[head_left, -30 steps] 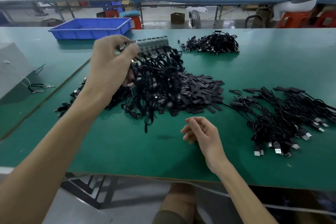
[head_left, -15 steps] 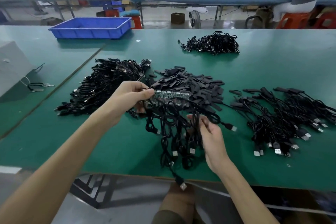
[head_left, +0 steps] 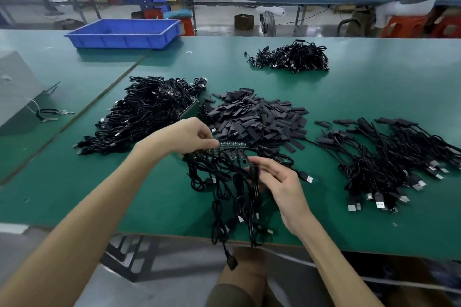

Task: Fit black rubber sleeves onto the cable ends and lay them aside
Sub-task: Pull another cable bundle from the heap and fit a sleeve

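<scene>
My left hand (head_left: 192, 136) pinches one end of a strip of small circuit boards (head_left: 230, 148) with several black cables hanging from it. The cable bunch (head_left: 224, 189) trails over the table's front edge. My right hand (head_left: 277, 179) grips some of those cables just under the strip. A heap of flat black rubber sleeves (head_left: 257, 117) lies right behind the hands. A big pile of bare cables (head_left: 147, 112) sits to the left. Sleeved cables with USB plugs (head_left: 389, 164) lie spread at the right.
Another cable pile (head_left: 291, 57) lies at the back of the green table (head_left: 374, 97). A blue tray (head_left: 124, 32) stands at the back left, a grey box (head_left: 17, 87) at the far left. A person sits at the far bench, top right.
The left hand brought the strip of cables down from above the left pile to in front of the sleeves. The right hand rose from the table and took hold of the hanging cables.
</scene>
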{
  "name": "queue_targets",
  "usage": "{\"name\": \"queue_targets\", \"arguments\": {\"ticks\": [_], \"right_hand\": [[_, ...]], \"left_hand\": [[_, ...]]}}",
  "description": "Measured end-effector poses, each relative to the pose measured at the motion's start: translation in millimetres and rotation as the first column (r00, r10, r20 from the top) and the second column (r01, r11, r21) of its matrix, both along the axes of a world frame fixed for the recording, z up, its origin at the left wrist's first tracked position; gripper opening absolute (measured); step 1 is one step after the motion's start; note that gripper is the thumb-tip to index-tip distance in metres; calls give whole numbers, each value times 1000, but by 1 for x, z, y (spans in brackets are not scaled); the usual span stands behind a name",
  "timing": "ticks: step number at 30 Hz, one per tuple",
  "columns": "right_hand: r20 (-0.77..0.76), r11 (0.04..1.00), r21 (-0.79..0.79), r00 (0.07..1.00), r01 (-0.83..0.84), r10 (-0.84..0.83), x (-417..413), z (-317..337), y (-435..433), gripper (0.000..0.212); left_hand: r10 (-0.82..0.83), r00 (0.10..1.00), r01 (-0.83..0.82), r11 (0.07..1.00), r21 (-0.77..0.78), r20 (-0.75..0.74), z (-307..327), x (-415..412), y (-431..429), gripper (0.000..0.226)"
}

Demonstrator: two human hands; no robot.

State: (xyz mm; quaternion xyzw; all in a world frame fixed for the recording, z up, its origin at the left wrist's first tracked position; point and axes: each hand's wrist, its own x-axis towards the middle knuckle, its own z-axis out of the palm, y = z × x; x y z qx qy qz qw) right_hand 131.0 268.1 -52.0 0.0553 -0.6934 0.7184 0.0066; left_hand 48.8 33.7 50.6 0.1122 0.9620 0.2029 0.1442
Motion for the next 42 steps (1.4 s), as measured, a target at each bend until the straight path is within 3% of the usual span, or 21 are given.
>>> {"name": "queue_targets", "arguments": {"ticks": [4,9,18,24,30,34,42], "right_hand": [[-2,1000,-7,1000,-14,14,1,1,0,43],[-13,999,-17,999,-39,38,0,0,-1,43],[-55,999,50,998,-18,21,-2,-4,0,46],[-55,996,68,997,65,-61,-3,-7,0,40],[-7,994,42,995,96,-96,-2,-5,-1,50],[4,998,20,998,59,-59,0,-3,-1,70],[-58,999,36,998,28,-26,2,1,0,85]], "left_hand": [[43,998,-47,995,-87,-45,1,-10,19,52],[27,999,-27,1000,-9,-31,-7,-16,42,58],[-21,995,1,980,201,96,-27,-12,44,38],[-39,995,12,961,277,95,-34,-8,42,27],[50,994,-89,901,426,102,-44,-3,44,13],[78,990,-124,878,463,118,-47,-1,40,18],[-60,997,75,906,417,-49,-41,-1,59,21]]}}
